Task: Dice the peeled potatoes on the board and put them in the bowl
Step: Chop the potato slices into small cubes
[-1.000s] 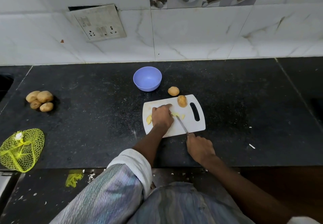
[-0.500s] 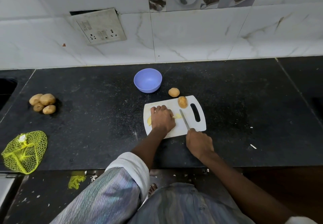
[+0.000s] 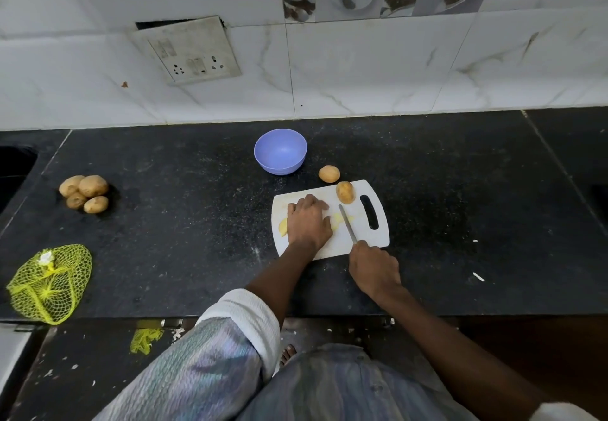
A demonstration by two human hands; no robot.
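Note:
A white cutting board [image 3: 368, 243] lies on the black counter. My left hand [image 3: 307, 222] rests over pale yellow potato pieces [image 3: 282, 227] on the board's left half; its fingers curl down on them, and what lies under the palm is hidden. My right hand [image 3: 373, 267] grips a knife [image 3: 347, 227] whose blade lies across cut pieces [image 3: 339, 220] in the board's middle. One potato [image 3: 344, 192] stands at the board's far edge and another potato [image 3: 329, 174] lies just beyond it. The empty purple bowl [image 3: 280, 152] sits behind the board to the left.
A pile of several potatoes [image 3: 85, 193] lies at the counter's left. A yellow net bag [image 3: 49, 284] sits near the front left edge. A wall socket plate [image 3: 187, 50] hangs on the tiled wall. A dark sink edge [image 3: 13, 164] shows at far left.
The knife blade has shifted right and turned, from beside my left hand to across the board's middle. My left hand stayed on the pieces, with its fingers spread slightly farther.

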